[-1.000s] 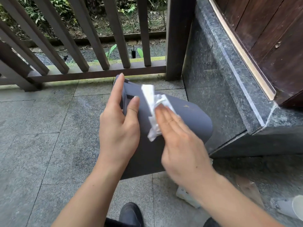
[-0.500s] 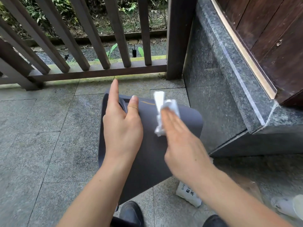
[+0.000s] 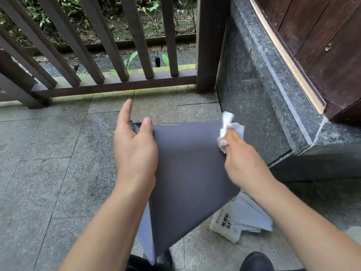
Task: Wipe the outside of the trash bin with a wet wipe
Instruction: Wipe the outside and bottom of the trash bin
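The left hand [image 3: 134, 151] grips the upper left corner of the dark grey trash bin [image 3: 187, 173]. Its thumb lies on the broad outer face near the rim, and its forefinger extends straight past the rim, away from the camera. The remaining fingers are hidden behind the bin; their position cannot be determined.

The right hand [image 3: 244, 167] is closed on a crumpled white wet wipe [image 3: 230, 128]. The wipe is pressed against the bin's upper right edge, close to the corner, and bunches out above the fingertips.

The trash bin is held off the floor between both hands, tilted, with one flat side turned up toward the camera. Its rim end points toward the railing, and a thin orange line runs along that end. The opposite end drops toward the person's feet. A lighter grey edge shows along the lower left side.

Just beside and partly under the bin's lower right side, a white wipes packet [image 3: 226, 225] with printed characters lies on the grey stone tile floor [image 3: 48, 173]. A pale wrapper [image 3: 252, 216] rests against it. A dark shoe [image 3: 256, 261] is visible at the bottom edge.

A brown wooden railing [image 3: 109, 83] bounds the far side of the floor. A polished granite step [image 3: 263, 106] rises to the right, with a dark wooden door [image 3: 322, 45] above it.
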